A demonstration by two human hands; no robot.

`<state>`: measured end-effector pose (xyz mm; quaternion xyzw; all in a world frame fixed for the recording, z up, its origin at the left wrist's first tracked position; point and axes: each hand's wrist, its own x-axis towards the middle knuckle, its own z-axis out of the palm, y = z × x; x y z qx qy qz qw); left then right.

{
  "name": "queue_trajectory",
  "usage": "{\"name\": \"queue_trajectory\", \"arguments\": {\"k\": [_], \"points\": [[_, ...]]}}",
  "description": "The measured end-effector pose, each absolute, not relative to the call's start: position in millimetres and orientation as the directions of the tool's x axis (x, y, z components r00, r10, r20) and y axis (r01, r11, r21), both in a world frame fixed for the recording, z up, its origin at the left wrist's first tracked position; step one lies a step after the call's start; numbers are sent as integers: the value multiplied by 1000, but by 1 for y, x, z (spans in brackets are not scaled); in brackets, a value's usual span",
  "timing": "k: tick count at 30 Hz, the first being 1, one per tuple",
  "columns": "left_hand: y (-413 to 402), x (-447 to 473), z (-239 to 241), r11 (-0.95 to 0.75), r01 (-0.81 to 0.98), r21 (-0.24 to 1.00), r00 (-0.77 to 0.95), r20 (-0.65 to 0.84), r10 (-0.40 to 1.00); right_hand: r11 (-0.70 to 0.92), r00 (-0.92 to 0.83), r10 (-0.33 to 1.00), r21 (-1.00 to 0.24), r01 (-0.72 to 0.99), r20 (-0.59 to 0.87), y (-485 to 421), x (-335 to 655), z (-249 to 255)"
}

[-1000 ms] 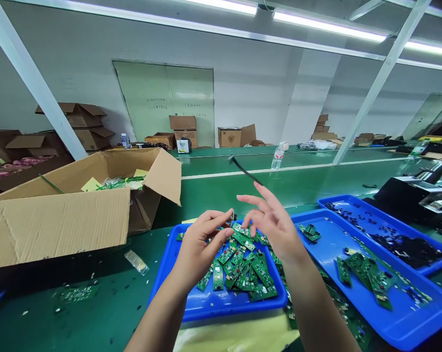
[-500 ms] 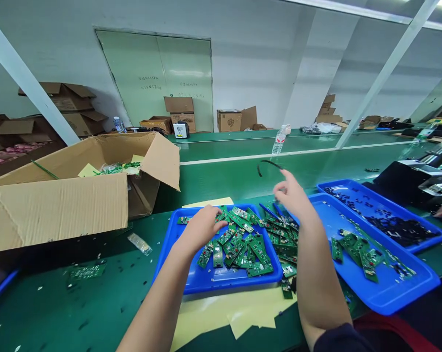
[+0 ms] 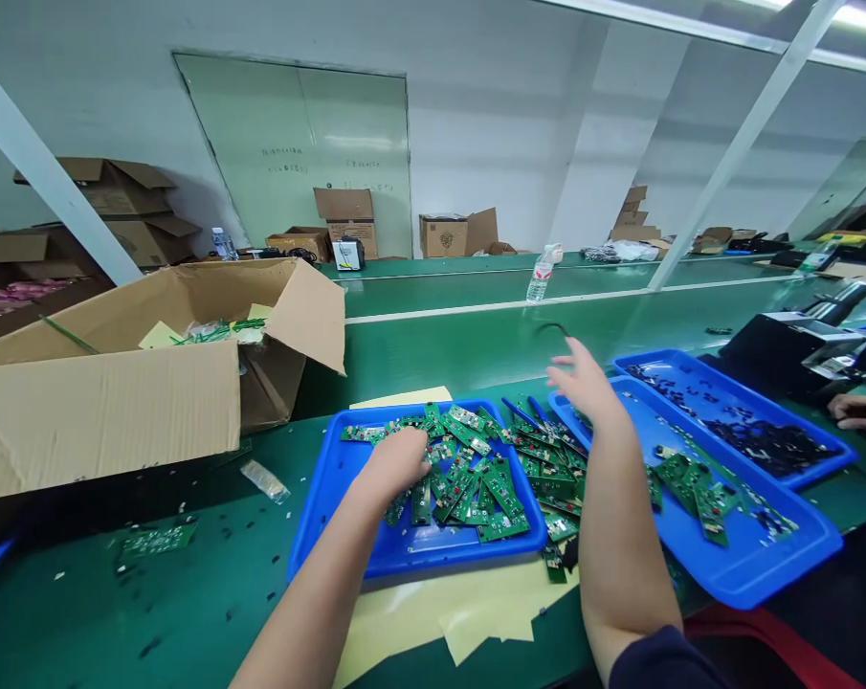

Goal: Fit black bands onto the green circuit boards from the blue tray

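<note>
A blue tray (image 3: pixel 346 545) in front of me holds a heap of several green circuit boards (image 3: pixel 486 488). My left hand (image 3: pixel 396 464) rests on the left side of that heap, its fingers curled down among the boards, and what they grip is hidden. My right hand (image 3: pixel 583 380) hovers with fingers spread and nothing in it, over the near left corner of a second blue tray (image 3: pixel 769 565). That tray holds a few more green boards (image 3: pixel 691 483). A thin black strip (image 3: pixel 553 329) is just beyond my right hand's fingertips, over the green belt.
An open cardboard box (image 3: pixel 117 411) stands at the left. A third blue tray (image 3: pixel 820 459) with small black parts and a black machine (image 3: pixel 791 349) are at the right, where another person's hand (image 3: pixel 859 411) rests. Yellow sheets (image 3: pixel 433 612) lie under the near tray. A water bottle (image 3: pixel 540 277) stands farther back.
My right hand held the black strip up, let it go and lowered, now open. My left hand dropped from pinching above the heap down into the boards. The view tilted down.
</note>
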<state>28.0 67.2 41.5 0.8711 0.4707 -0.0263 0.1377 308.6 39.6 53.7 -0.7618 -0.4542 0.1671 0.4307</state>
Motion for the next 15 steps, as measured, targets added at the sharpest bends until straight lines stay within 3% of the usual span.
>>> {"name": "queue_trajectory", "arguments": {"k": [3, 4, 6, 8, 9, 12, 15], "points": [[65, 16, 64, -539, 789, 295, 583, -83, 808, 81, 176, 967, -880, 468, 182, 38, 262, 67], [62, 13, 72, -546, 749, 375, 599, -32, 800, 145, 58, 981, -893, 426, 187, 36, 247, 71], [56, 8, 85, -474, 564, 676, 598, 60, 799, 266, -109, 964, -910, 317, 244, 31, 219, 77], [49, 5, 94, -297, 306, 905, 571, 75, 818, 364, -86, 931, -911, 195, 354, 27, 200, 80], [46, 4, 97, -199, 189, 962, 566, 59, 822, 401, -37, 916, -906, 138, 400, 26, 194, 81], [39, 5, 101, 33, -23, 999, 597, -13, 802, 467, 98, 880, -884, 15, 466, 22, 185, 84], [35, 7, 103, 116, -53, 992, 624, -58, 779, 492, 166, 859, -870, -14, 483, 20, 184, 87]]}}
